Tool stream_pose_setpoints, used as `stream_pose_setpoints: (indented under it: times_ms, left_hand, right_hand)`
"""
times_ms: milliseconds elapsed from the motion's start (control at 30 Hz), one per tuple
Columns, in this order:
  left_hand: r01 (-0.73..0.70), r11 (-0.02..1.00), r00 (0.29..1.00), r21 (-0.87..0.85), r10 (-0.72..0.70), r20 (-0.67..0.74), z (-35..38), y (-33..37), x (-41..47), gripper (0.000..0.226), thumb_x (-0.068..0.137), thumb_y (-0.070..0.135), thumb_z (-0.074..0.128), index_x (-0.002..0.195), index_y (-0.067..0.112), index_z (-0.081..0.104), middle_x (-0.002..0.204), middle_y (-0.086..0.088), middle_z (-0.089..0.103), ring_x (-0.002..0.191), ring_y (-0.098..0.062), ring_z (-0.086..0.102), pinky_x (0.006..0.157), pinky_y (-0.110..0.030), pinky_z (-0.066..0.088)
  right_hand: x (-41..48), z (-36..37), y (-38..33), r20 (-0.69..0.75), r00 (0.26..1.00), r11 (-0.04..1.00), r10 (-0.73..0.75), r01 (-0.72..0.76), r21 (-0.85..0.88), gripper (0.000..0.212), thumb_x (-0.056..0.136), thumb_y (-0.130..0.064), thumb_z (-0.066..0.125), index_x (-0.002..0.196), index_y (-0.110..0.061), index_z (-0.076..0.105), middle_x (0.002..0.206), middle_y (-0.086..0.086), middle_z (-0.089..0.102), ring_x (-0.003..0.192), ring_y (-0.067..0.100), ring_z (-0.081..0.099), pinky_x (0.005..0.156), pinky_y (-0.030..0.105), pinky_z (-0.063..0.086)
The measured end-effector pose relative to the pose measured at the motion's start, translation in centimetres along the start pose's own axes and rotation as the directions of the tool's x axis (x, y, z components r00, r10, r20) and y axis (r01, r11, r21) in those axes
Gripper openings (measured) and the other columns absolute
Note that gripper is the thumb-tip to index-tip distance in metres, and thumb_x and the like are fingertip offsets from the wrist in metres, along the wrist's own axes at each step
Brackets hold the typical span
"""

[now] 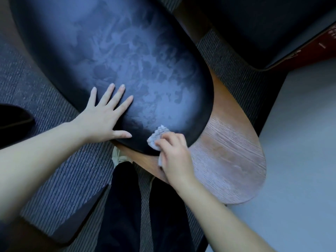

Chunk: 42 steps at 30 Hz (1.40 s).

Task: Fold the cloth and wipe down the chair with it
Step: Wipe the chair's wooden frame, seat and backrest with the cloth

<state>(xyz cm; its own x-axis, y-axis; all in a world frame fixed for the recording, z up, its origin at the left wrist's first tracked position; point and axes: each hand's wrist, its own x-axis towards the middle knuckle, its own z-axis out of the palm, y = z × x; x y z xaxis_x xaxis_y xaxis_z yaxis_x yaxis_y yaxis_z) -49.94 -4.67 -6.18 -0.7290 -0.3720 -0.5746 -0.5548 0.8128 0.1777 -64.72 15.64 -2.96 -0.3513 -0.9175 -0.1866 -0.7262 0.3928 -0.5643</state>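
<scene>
cloth [157,134]: small pale wad, crumpled more than folded, on the near rim of the seat where the dark pad meets wood.
right hand [173,154]: grip curled over the cloth, fingertips pinching and pressing it down; most of the wad hidden beneath.
left hand [104,116]: grip spread flat, fingers straight, palm braced on the seat's near-left edge, holding nothing.
chair seat [116,57]: dark, glossy, clouded with streaks across the middle.
wooden shell [229,153]: bare grain just right of the cloth, with a dull pale film.
risk, smearing: probably only pushing residue about, with so little clean face on a bunched wad; refolding advisable.
risk, slipping: wad at the very rim, apt to roll off toward the carpet [54,160] under a hard stroke.
risk, prints: fresh marks likely wherever the bracing palm rests.
risk, missed areas: far end of the seat well apart from the cloth, easily skipped.
</scene>
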Motion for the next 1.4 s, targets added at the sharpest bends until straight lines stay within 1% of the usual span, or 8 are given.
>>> stream_pose_setpoints:
  times_ms: [100, 233, 400, 533, 700, 900, 1200, 1400]
  left_hand:
    - [-0.001, 1.000, 1.000, 0.030, 0.002, -0.024, 0.1, -1.1, -0.4, 0.115, 0.065, 0.088, 0.021, 0.156, 0.023, -0.008, 0.162, -0.010, -0.019, 0.149, -0.032, -0.017, 0.116, -0.062, -0.002]
    - [0.041, 0.998, 0.998, 0.041, -0.039, -0.052, 0.1, -3.4, -0.8, 0.118, 0.071, 0.082, 0.046, 0.157, 0.019, -0.004, 0.163, -0.013, -0.016, 0.150, -0.035, -0.013, 0.116, -0.062, 0.001]
    - [0.047, 0.997, 0.993, 0.068, -0.039, -0.115, 0.8, -3.9, -0.9, 0.117, 0.071, 0.076, 0.057, 0.157, 0.015, 0.007, 0.164, -0.017, -0.006, 0.150, -0.037, -0.005, 0.116, -0.062, 0.006]
    - [0.098, 0.994, 0.986, 0.049, -0.091, -0.138, 0.7, -4.9, -1.5, 0.118, 0.073, 0.073, 0.060, 0.157, 0.015, 0.001, 0.163, -0.018, -0.012, 0.150, -0.039, -0.008, 0.118, -0.058, 0.005]
    - [0.183, 0.983, 0.967, -0.009, -0.182, -0.179, 0.3, -6.3, -2.0, 0.130, 0.063, 0.071, 0.072, 0.157, 0.012, 0.003, 0.160, -0.028, -0.011, 0.147, -0.047, -0.007, 0.119, -0.056, 0.009]
    - [0.288, 0.929, 0.929, -0.233, -0.330, -0.167, 0.5, -6.3, -2.7, 0.143, 0.059, 0.068, 0.077, 0.155, 0.006, -0.007, 0.156, -0.032, -0.019, 0.147, -0.044, -0.014, 0.122, -0.050, 0.005]
    - [0.350, 0.883, 0.902, -0.313, -0.408, -0.141, 0.0, -9.0, -3.0, 0.143, 0.061, 0.066, 0.077, 0.153, 0.003, -0.013, 0.158, -0.025, -0.022, 0.149, -0.036, -0.014, 0.122, -0.048, 0.008]
    - [0.348, 0.855, 0.885, -0.384, -0.435, -0.167, 0.7, -10.7, -4.0, 0.136, 0.066, 0.056, 0.079, 0.154, 0.003, -0.009, 0.162, -0.012, -0.019, 0.152, -0.025, -0.007, 0.122, -0.045, 0.010]
  right_hand:
    - [1.4, -1.0, 1.9, 0.025, 0.998, 0.997, -0.057, 0.058, -0.054, 0.024, 0.067, 0.002, 0.065, 0.087, -0.011, 0.067, 0.100, 0.002, 0.061, 0.091, 0.025, 0.048, 0.070, 0.032, 0.045]
    - [3.7, -3.2, 4.4, -0.222, 0.930, 0.949, 0.292, -0.310, -0.052, 0.034, 0.067, 0.009, 0.052, 0.089, -0.010, 0.069, 0.099, 0.000, 0.057, 0.095, 0.030, 0.051, 0.079, 0.013, 0.030]
    - [3.0, 2.0, -2.6, 0.072, 0.995, 0.997, -0.064, 0.067, -0.038, 0.028, 0.063, 0.004, 0.066, 0.087, -0.009, 0.067, 0.102, 0.003, 0.062, 0.089, 0.026, 0.046, 0.068, 0.033, 0.045]
    - [5.0, 3.4, -4.2, 0.230, 0.963, 0.983, -0.140, 0.164, -0.085, 0.022, 0.067, 0.002, 0.067, 0.084, -0.012, 0.062, 0.101, 0.001, 0.060, 0.088, 0.028, 0.048, 0.051, 0.035, 0.048]
    - [2.6, -0.8, -0.4, 0.148, 0.977, 0.980, -0.156, 0.172, -0.100, 0.027, 0.068, 0.008, 0.068, 0.087, -0.010, 0.064, 0.098, -0.001, 0.059, 0.086, 0.025, 0.045, 0.052, 0.041, 0.049]
    - [10.3, 5.7, -6.3, 0.136, 0.968, 0.976, -0.213, 0.216, -0.006, 0.020, 0.081, -0.006, 0.045, 0.086, -0.009, 0.064, 0.101, 0.002, 0.060, 0.087, 0.027, 0.045, 0.052, 0.042, 0.049]
    - [9.4, 3.8, -3.8, 0.322, 0.842, 0.875, -0.432, 0.478, -0.078, 0.025, 0.070, 0.009, 0.069, 0.085, -0.011, 0.063, 0.097, -0.001, 0.060, 0.088, 0.024, 0.044, 0.055, 0.039, 0.049]
    - [18.3, 9.6, -10.9, 0.126, 0.908, 0.916, -0.399, 0.399, 0.028, 0.016, 0.076, 0.007, 0.060, 0.082, -0.006, 0.065, 0.095, 0.005, 0.062, 0.085, 0.029, 0.048, 0.053, 0.043, 0.049]
